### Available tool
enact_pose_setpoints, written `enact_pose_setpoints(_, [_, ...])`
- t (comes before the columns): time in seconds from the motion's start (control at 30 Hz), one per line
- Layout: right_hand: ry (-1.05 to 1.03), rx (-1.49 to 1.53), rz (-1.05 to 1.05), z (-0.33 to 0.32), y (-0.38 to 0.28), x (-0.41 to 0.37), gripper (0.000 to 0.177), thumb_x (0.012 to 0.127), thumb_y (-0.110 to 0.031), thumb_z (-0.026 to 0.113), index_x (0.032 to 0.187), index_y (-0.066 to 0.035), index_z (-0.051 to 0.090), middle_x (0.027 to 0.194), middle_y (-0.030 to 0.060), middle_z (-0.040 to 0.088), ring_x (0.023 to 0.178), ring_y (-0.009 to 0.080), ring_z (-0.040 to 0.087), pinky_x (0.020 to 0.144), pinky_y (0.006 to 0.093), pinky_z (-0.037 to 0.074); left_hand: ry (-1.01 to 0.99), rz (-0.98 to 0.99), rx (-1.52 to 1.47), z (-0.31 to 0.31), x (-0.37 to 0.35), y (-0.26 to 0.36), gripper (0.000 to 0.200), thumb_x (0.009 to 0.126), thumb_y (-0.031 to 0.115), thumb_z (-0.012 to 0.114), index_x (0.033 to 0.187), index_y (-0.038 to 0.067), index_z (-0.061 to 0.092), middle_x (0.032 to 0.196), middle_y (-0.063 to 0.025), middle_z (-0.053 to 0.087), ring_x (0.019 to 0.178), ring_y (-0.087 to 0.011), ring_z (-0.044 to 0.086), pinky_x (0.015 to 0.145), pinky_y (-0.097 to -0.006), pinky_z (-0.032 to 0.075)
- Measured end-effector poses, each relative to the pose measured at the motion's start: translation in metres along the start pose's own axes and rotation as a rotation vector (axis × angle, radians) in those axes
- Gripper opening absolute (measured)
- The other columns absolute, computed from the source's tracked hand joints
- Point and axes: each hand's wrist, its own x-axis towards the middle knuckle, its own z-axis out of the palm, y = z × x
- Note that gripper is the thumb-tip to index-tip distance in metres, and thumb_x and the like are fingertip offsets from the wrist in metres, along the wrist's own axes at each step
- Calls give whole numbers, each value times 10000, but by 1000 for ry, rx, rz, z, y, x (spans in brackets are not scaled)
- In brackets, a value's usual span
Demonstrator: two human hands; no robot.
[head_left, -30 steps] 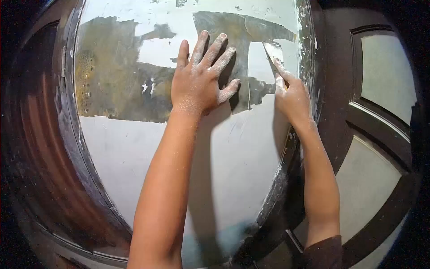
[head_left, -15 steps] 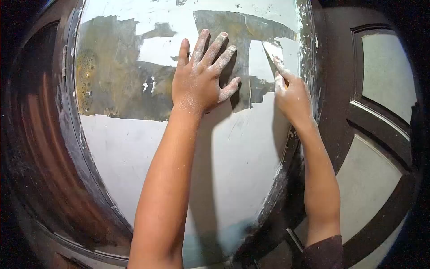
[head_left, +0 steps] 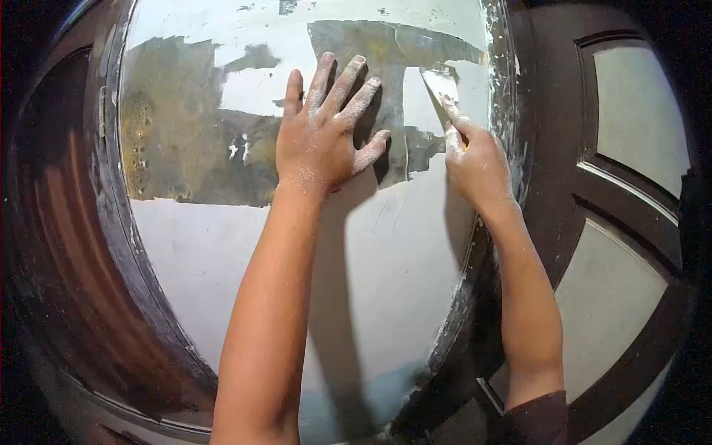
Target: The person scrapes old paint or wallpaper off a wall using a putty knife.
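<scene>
My left hand (head_left: 319, 141) lies flat against the panel with its fingers spread, white dust on the fingertips and thumb. It covers part of a brownish-grey bare patch (head_left: 178, 96) between white-coated areas. To its right, my right hand (head_left: 478, 163) is closed around the handle of a putty knife (head_left: 443, 89), most of the handle being hidden in the fist. An extended finger presses along the blade, which rests against the panel near its upper right side, over a white strip (head_left: 417, 104) next to a smaller brown area.
The white panel surface (head_left: 230, 274) continues below both hands. Dark, paint-flecked frame edges border it on the left and right (head_left: 503, 81). A brown door with pale inset panels (head_left: 639, 111) stands at the right, and dark reddish-brown wood (head_left: 81, 245) at the left.
The view has shifted slightly, so the panel and both hands appear a little farther left. The putty knife blade has hardly moved against the panel; my left hand stays flat in place.
</scene>
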Motion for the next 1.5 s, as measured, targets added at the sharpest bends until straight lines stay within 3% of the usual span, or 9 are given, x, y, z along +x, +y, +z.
enact_pose_setpoints(0.63, [-88,41,62,-3,-3,5,396,1023,-249,544,1389,-207,687,1034,256,734,967,470,702,869,530,553,-23,-6,-18,-3,1,1,671,910,638,655,1493,311,597,1686,37,399,1584,-278,308,1289,-581,186])
enact_pose_setpoints(0.93, [-64,2,-4,4,-1,4,429,1020,-246,539,1432,-234,653,1083,254,731,991,476,699,881,542,561,-13,-13,-17,-3,0,1,662,920,643,649,1488,307,602,1692,42,391,1590,-268,297,1296,-567,178])
enact_pose_setpoints(1.0, [-28,67,-40,0,-6,-1,410,1016,-243,540,1403,-225,677,1087,248,732,997,473,699,885,537,560,0,-6,-28,-1,0,-1,665,914,645,654,1488,311,604,1688,40,399,1587,-266,305,1296,-563,179])
enact_pose_setpoints(1.07, [-110,37,18,-9,-12,-2,395,1023,-203,559,1386,-94,670,1177,290,711,1064,424,719,945,423,535,0,-3,-20,-3,0,-1,671,910,642,658,1494,317,599,1684,40,406,1585,-264,311,1299,-556,172])
enact_pose_setpoints(1.1, [-137,37,82,-12,-17,-1,397,1023,-215,557,1383,-91,671,1132,300,710,1039,418,727,922,431,539,-18,-11,-8,-5,0,1,673,906,639,665,1492,316,601,1681,36,411,1581,-267,319,1297,-559,178])
enact_pose_setpoints(1.23, [-80,0,0,-10,-15,-5,417,1033,-222,547,1436,-171,643,1102,291,712,990,438,715,874,449,540,-3,-9,-9,-4,0,0,677,902,647,665,1492,320,603,1680,39,412,1581,-266,318,1298,-561,180])
enact_pose_setpoints(1.3, [-144,22,81,-14,-19,-4,445,1022,-248,519,1449,-277,640,1040,241,735,953,460,709,868,535,563,-30,-12,9,-5,1,1,684,903,648,664,1504,330,591,1687,43,402,1586,-263,308,1303,-557,167])
enact_pose_setpoints(1.33, [-71,9,10,-5,-13,-2,443,1021,-247,521,1447,-263,643,1029,247,737,949,464,709,862,541,561,-25,-13,1,-3,0,1,687,903,647,664,1508,332,585,1688,44,399,1585,-265,309,1300,-561,171])
enact_pose_setpoints(1.5, [-103,10,42,-4,-14,-2,388,1017,-273,528,1349,-190,711,1051,261,733,976,476,704,887,561,553,-22,-8,-14,-3,0,-1,691,900,640,667,1510,328,582,1685,43,404,1580,-266,319,1293,-567,185])
